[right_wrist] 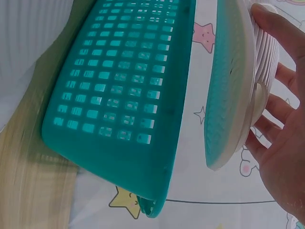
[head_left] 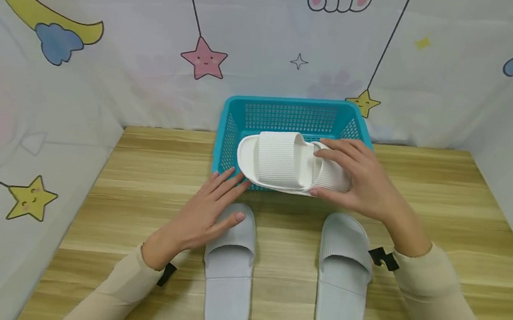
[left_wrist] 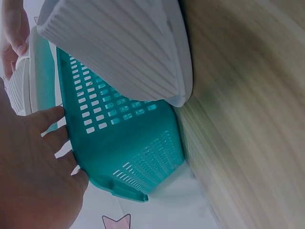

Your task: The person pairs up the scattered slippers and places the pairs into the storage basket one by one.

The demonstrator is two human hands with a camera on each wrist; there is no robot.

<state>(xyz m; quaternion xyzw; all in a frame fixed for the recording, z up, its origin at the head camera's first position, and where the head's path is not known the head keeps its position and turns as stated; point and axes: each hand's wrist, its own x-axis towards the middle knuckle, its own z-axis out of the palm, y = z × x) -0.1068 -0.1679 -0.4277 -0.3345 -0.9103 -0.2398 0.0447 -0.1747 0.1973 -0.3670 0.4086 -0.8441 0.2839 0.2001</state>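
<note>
Above a turquoise basket, my right hand grips a pair of white slippers stacked together, a ribbed strap showing at each end. Thumb and fingers hold them at the right end. The right wrist view shows the slippers' turquoise underside apart from the basket's rim. My left hand has its fingers stretched out, with fingertips touching the basket's near rim in the left wrist view. Below that hand lies a grey slipper, its toe partly covered. A second grey slipper lies to the right.
The basket stands on a wood-grain table, near the back. Behind it hangs a white cloth printed with stars and clouds, and similar cloth lines both sides. Both grey slippers point toward the basket.
</note>
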